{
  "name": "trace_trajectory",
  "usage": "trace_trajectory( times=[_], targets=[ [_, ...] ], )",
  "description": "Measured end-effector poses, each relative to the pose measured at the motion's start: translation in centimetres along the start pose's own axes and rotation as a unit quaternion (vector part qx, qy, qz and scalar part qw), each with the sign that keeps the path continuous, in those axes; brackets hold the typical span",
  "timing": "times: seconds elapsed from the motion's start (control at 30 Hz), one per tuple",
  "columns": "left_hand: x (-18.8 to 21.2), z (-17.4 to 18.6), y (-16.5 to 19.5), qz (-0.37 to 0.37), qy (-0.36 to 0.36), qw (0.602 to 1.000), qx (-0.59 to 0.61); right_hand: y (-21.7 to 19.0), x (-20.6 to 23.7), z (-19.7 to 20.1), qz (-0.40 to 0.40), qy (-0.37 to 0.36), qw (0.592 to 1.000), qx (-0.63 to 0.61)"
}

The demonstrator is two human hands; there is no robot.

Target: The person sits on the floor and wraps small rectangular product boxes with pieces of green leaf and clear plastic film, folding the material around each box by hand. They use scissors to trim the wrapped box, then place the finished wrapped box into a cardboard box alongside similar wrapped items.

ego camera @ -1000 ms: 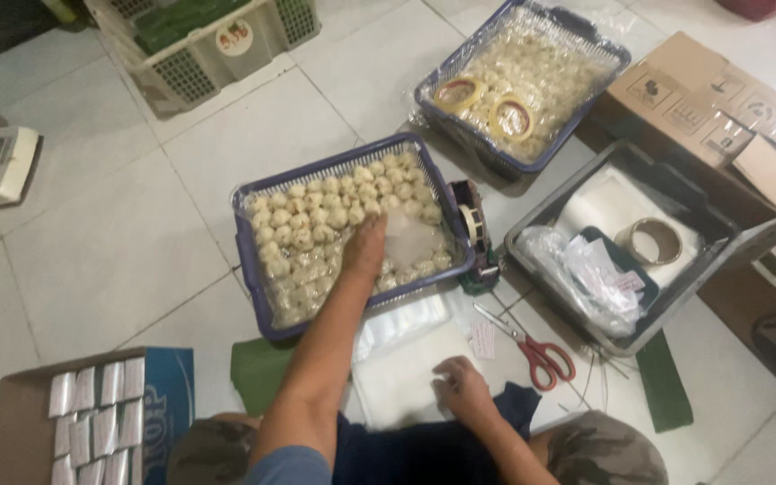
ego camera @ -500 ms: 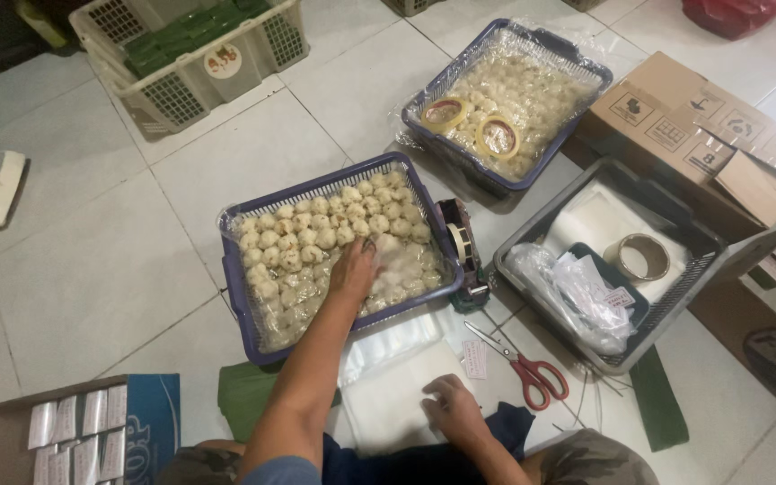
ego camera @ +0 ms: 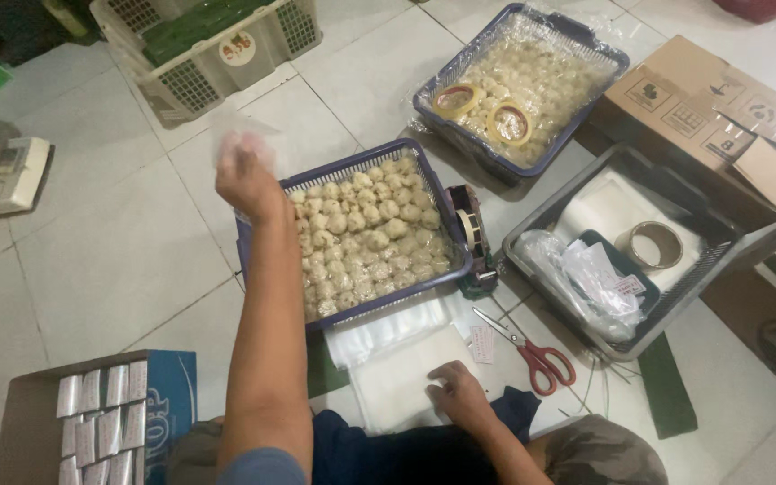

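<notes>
**Left hand lifted off the tray with a clear bag**

Half a second ago the left hand (ego camera: pixel 246 184) lay among the pale round balls in the blue basket tray (ego camera: pixel 352 235); now it is raised above the tray's far left corner, fingers closed around a thin clear plastic bag (ego camera: pixel 242 136) that shows blurred above the knuckles. Whether anything is inside the bag cannot be told. The forearm runs from the bottom edge up across the tray's left side.

That tray sits on the tiled floor straight ahead of the person, filled with the pale balls (ego camera: pixel 370 238). Below it, the right hand (ego camera: pixel 460 395) rests where it was, palm down and fingers loosely spread, on a stack of flat clear bags (ego camera: pixel 397 373), gripping nothing.

Just right of the stack lie red-handled scissors (ego camera: pixel 536 352), and a tape dispenser (ego camera: pixel 471 238) stands touching the tray's right edge. Farther up, a second blue tray (ego camera: pixel 586 49) lined with plastic holds more balls with two tape rolls (ego camera: pixel 482 110) on top. To the right, a grey tray (ego camera: pixel 720 260) carries crumpled plastic and another tape roll, beside a cardboard box (ego camera: pixel 702 90). At the lower left is an open box of silver packets (ego camera: pixel 101 422); a white crate (ego camera: pixel 199 81) of green leaves stands at the top left.
</notes>
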State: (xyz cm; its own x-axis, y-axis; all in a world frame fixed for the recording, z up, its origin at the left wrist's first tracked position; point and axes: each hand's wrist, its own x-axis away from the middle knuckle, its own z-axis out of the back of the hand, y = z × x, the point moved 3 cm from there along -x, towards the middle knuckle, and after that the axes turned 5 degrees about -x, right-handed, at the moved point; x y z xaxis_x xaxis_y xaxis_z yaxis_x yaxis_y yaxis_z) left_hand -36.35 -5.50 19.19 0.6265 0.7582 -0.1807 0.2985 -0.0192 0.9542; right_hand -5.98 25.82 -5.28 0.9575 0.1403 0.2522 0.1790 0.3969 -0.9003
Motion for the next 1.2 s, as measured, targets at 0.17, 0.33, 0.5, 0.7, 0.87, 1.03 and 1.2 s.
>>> trace_trajectory(
  times=[0.17, 0.33, 0.5, 0.7, 0.87, 1.03, 1.2],
  targets=[
    [8.1, -4.4, -2.4, -0.563, -0.166, 0.675, -0.448, -0.2, 0.1, 0.1, -0.011, 0.001, 1.000, -0.003],
    [14.2, -1.1, -13.2, -0.390, -0.473, 0.553, -0.565, -0.1, 0.2, 0.1, -0.035, -0.019, 0.999, -0.015],
    [14.6, 0.7, -16.4, -0.344, -0.498, 0.600, -0.523, 0.1, -0.1, -0.1, -0.017, -0.009, 1.000, 0.016],
    [13.0, -1.1, -15.6, -0.307, -0.587, 0.479, -0.575, 0.7, -0.2, -0.1, -0.024, -0.023, 0.999, 0.023],
    [13.0, 2.2, -13.3, 0.079, -0.544, 0.719, -0.425, -1.3, 0.0, 1.3, -0.011, 0.012, 0.998, 0.058],
    [18.9, 8.4, -9.4, 0.341, -0.479, 0.806, -0.068, -9.7, 1.6, 3.9, 0.107, 0.217, 0.968, -0.059],
    [26.0, 14.0, -5.1, 0.348, -0.479, 0.805, 0.028, -18.0, 4.1, 3.9, 0.229, 0.207, 0.951, 0.004]
  ],
)
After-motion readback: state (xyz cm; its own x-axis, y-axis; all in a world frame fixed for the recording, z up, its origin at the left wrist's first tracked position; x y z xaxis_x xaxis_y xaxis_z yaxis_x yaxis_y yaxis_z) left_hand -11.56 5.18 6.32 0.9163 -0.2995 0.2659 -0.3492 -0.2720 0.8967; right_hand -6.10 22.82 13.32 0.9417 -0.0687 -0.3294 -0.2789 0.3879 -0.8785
